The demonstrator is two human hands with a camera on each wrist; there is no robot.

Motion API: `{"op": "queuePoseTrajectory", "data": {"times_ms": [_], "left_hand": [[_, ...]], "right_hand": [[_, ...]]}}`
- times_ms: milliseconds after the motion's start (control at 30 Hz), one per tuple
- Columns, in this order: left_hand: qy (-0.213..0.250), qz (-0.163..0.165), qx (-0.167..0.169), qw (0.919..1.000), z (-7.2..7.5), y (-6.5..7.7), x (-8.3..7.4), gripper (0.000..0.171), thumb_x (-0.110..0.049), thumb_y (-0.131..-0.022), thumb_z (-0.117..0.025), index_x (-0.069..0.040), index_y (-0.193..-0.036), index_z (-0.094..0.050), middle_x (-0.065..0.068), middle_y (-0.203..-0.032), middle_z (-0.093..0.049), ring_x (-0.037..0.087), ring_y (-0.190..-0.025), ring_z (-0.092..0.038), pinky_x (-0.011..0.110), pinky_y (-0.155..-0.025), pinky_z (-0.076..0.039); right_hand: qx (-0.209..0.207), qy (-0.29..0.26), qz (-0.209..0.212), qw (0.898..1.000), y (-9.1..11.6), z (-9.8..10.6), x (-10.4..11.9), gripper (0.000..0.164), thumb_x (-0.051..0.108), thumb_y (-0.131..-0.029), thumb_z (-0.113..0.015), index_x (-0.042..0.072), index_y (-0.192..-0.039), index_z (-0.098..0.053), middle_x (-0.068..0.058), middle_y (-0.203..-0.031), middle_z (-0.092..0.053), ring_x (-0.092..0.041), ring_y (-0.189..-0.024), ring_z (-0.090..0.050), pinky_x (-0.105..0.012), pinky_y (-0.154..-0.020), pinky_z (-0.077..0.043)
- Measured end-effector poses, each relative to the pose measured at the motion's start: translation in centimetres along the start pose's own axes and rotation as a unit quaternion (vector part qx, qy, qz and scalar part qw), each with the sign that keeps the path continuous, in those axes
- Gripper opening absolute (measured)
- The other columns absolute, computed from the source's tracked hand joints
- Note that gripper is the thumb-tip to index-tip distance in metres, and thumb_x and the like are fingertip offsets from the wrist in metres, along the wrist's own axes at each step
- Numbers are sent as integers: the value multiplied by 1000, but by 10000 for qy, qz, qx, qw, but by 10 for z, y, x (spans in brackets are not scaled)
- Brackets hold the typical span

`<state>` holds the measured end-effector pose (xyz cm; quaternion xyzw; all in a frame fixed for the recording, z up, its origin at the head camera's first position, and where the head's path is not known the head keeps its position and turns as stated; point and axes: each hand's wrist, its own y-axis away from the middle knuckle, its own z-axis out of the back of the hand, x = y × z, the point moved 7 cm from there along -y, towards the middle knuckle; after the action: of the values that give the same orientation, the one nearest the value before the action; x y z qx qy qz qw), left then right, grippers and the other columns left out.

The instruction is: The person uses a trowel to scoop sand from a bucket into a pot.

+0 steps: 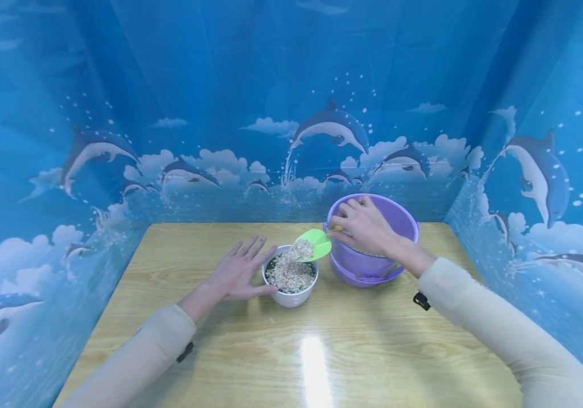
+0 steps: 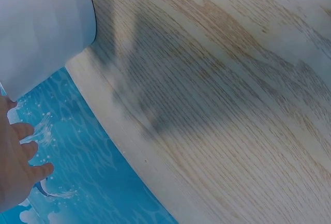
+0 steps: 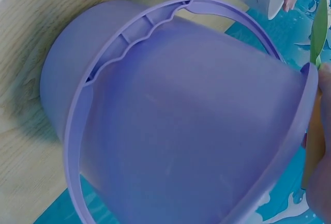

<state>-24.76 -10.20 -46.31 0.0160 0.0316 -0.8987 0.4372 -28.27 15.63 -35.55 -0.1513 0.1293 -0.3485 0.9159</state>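
Observation:
A white bowl [image 1: 291,298] stands on the table, heaped with pale flakes [image 1: 288,277] above darker bits around the rim. Beside it, my left hand [image 1: 240,275] has its fingers spread, with the thumb and fingertips at the bowl's left side. The bowl's outer wall [image 2: 46,27] fills a corner of the left wrist view. My right hand [image 1: 365,226] grips the yellow handle of a small green shovel [image 1: 322,243]. The blade tilts over the bowl's right rim, with flakes at its tip. In the right wrist view the shovel's handle [image 3: 314,146] runs beside the bucket's rim.
Right of the bowl stands a purple bucket [image 1: 354,265], partly beneath my right hand, its carrying handle [image 3: 124,38] hanging down. Both rest on a wood-grain table [image 1: 250,362]. A blue dolphin-print curtain [image 1: 250,85] encloses the table's back and sides.

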Motion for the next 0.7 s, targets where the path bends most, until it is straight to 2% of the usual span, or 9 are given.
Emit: {"op": "queuePoseTrajectory", "data": {"times_ms": [300,533,700], "left_hand": [[31,48,65,10000,1,1,0,102,-79,-93,-54,-21,-170,-20,19,-176,-14,42,-165,-17,64,-133,-19],[127,65,47,9999,0,1,1,103,-81,-93,-53,-20,-170,-22,19,-176,-13,42,-165,-16,64,-133,-19],[69,51,47,10000,-1,0,1,103,-82,-93,-51,-23,-170,-18,19,-176,-13,41,-165,-16,64,-133,-19]], "right_hand": [[-82,116,147,9998,-4,-5,9,21,46,-97,-73,26,-102,-78,-1,-97,-72,-23,-94,-61,-46,-93,-48],[6,143,157,9998,-7,-11,15,21,45,-97,-73,25,-100,-78,1,-94,-71,-21,-91,-61,-44,-91,-49],[63,285,204,9994,-10,-14,19,22,46,-98,-72,25,-100,-77,1,-93,-69,-20,-90,-60,-42,-89,-48]]}}
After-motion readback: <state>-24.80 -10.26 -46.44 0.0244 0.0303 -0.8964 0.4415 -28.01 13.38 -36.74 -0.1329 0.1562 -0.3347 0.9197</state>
